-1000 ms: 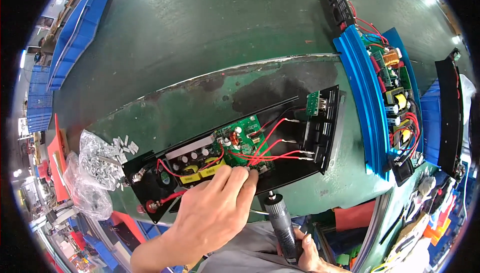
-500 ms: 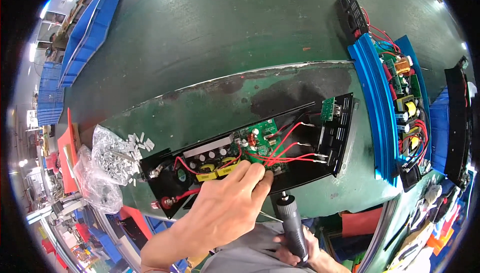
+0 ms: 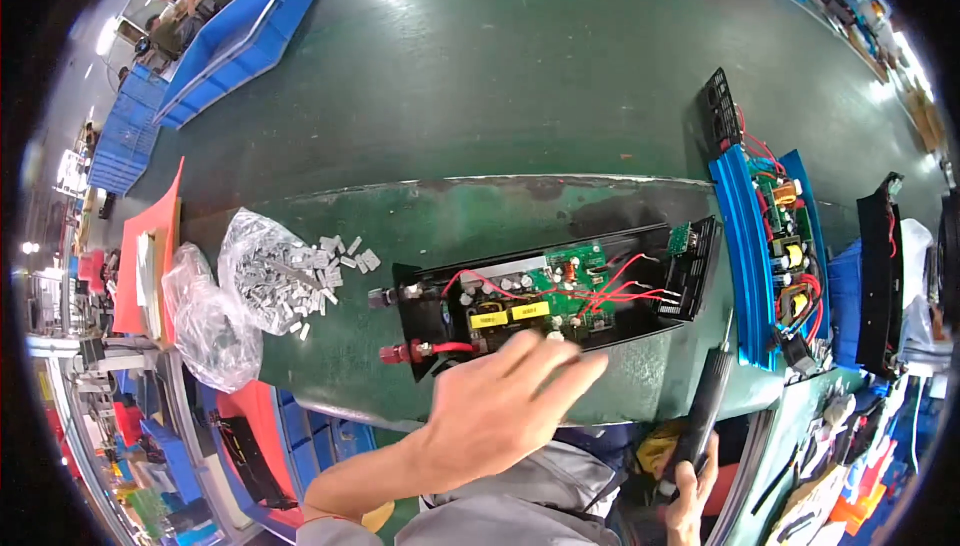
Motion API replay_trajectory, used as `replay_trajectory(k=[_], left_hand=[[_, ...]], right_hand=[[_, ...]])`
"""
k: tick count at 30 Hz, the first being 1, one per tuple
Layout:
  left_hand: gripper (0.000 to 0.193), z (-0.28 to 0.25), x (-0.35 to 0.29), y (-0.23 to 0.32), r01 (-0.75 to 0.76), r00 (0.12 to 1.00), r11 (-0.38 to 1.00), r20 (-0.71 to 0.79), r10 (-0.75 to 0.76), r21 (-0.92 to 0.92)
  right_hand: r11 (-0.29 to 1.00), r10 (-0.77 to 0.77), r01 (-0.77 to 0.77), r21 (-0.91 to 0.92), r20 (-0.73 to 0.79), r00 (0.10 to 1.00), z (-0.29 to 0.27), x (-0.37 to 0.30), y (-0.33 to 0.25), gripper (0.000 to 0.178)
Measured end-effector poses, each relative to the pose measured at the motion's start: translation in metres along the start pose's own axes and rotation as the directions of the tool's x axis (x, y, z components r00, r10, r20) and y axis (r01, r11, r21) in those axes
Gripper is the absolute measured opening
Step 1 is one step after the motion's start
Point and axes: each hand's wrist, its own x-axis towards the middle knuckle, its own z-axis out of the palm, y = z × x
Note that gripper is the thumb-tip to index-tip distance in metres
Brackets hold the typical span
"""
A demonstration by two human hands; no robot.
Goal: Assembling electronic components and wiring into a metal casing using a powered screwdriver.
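An open black metal case [image 3: 640, 331] lies on the green bench in front of me. It holds a green circuit board [image 3: 570, 271], yellow-wrapped transformers [image 3: 510, 316] and red wires [image 3: 620, 296]. Red and dark terminals stick out of its left end. Over the case's near edge hovers my left hand [image 3: 505, 391], slightly blurred, fingers spread and nothing visible in them. To the right, my right hand [image 3: 690, 486] grips a black electric screwdriver [image 3: 703, 401] by its lower end, its bit pointing up beside the blue heatsink case.
A blue finned case [image 3: 742, 256] with exposed electronics stands on the right, a black panel [image 3: 878, 286] beyond it. On the left lie a clear bag of small metal pieces [image 3: 275, 281], some spilled out, and an orange folder [image 3: 140, 276]. Blue bins [image 3: 240, 46] stand far left.
My left hand has lifted from the board and wires, its fingers spreading. My right hand has carried the screwdriver rightward, away from the case's near edge. The view has shifted.
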Motion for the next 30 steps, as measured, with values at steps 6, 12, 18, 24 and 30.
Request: replay_trajectory(k=[6, 12, 18, 24, 30], left_hand=[[0.023, -0.071, -0.063, -0.052, 0.347, 0.798, 0.938, -0.522, -0.301, -0.011], [0.022, -0.083, -0.132, -0.133, 0.697, 0.629, 0.717, -0.463, -0.624, -0.018], [0.030, -0.073, -0.131, -0.164, 0.615, 0.753, 0.782, -0.368, -0.545, 0.099], [0.007, -0.047, -0.135, -0.181, 0.536, 0.840, 0.792, -0.279, -0.466, 0.292], [0.011, -0.048, -0.128, -0.175, 0.533, 0.834, 0.792, -0.341, -0.433, 0.298]], right_hand=[[0.780, -0.270, 0.122, -0.614, -0.155, 0.950, 0.012, 0.051, -0.042, 0.059], [0.455, -0.749, 0.509, -0.731, -0.005, 0.663, 0.034, 0.077, -0.060, 0.027], [0.507, -0.752, 0.687, -0.520, 0.124, 0.648, 0.099, 0.074, -0.069, 0.023], [0.370, -0.842, 0.760, -0.533, 0.154, 0.518, 0.111, 0.073, -0.061, 0.016], [0.558, -0.730, 0.718, -0.416, 0.165, 0.663, 0.111, 0.052, -0.056, 0.021]])
